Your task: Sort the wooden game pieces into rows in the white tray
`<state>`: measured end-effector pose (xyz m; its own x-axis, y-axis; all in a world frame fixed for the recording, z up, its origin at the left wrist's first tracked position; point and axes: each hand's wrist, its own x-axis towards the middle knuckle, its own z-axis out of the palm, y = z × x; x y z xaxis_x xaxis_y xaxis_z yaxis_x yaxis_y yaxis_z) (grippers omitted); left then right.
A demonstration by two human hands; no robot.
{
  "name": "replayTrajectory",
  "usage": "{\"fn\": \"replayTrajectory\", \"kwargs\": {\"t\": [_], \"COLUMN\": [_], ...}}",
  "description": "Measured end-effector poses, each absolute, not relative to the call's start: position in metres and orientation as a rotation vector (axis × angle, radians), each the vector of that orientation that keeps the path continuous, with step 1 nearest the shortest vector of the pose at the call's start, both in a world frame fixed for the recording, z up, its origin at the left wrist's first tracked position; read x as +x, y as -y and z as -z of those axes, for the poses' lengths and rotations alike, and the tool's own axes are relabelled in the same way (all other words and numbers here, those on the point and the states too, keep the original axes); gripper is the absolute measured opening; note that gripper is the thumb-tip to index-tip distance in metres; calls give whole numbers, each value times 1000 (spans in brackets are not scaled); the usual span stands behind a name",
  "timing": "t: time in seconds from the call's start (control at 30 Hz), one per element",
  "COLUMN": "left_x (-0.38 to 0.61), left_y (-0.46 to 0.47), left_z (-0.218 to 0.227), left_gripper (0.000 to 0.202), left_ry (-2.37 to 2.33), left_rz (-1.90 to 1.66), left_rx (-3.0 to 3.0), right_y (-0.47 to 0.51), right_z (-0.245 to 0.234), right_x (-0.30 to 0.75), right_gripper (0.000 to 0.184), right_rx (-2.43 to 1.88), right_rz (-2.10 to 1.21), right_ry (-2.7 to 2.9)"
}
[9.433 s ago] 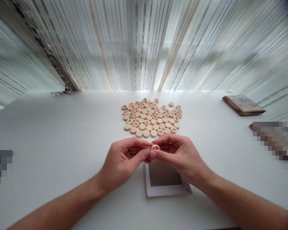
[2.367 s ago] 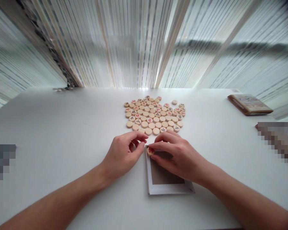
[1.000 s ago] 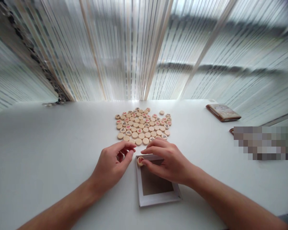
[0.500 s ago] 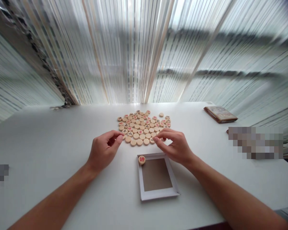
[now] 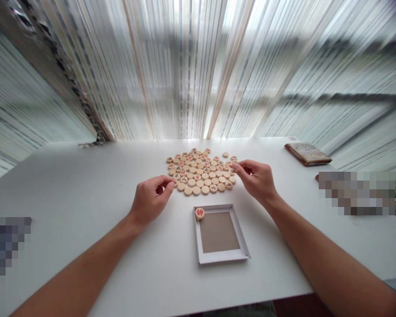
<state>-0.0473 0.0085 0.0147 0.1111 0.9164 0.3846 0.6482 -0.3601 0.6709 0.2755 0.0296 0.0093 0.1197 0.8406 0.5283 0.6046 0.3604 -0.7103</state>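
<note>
A cluster of round wooden Chinese chess pieces lies on the white table; some show red or black characters, others are blank side up. My left hand is closed in a pinch at the cluster's left edge, with a pale piece at its fingertips. At the right edge, my right hand has thumb and forefinger together against the outer pieces; what lies between them is hidden. Closer to me is a shallow white box with a brown-grey bottom. One larger red-marked piece sits in its far left corner.
A small brown-edged box lies at the far right of the table, with a blurred-out item nearer. Another blurred dark item is at the left edge. A striped string curtain hangs behind the table.
My right hand has moved from the near right of the cluster up and outward to its right edge. My left hand stays at the left edge. The view has shifted slightly.
</note>
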Motion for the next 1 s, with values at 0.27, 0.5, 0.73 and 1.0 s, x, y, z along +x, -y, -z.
{"fn": "replayTrajectory", "kwargs": {"t": [0.27,0.5,0.73,1.0], "left_x": [-51,-56,-60,-64], "left_y": [-10,-16,-19,-28], "left_z": [-11,-11,-11,-8], "left_gripper": [32,34,36,34], "left_ry": [-1539,-1602,-1639,-1659], "left_rz": [-1083,-1076,-1063,-1064], "left_rx": [2058,2040,2036,2017], "right_y": [-42,-45,-55,-75], "right_z": [-10,-8,-4,13], "right_x": [294,296,313,324], "right_gripper": [35,38,29,35], "right_rx": [-1416,-1475,-1634,-1870], "right_rz": [-252,-257,-237,-403], "right_ry": [1475,1463,1383,1447]}}
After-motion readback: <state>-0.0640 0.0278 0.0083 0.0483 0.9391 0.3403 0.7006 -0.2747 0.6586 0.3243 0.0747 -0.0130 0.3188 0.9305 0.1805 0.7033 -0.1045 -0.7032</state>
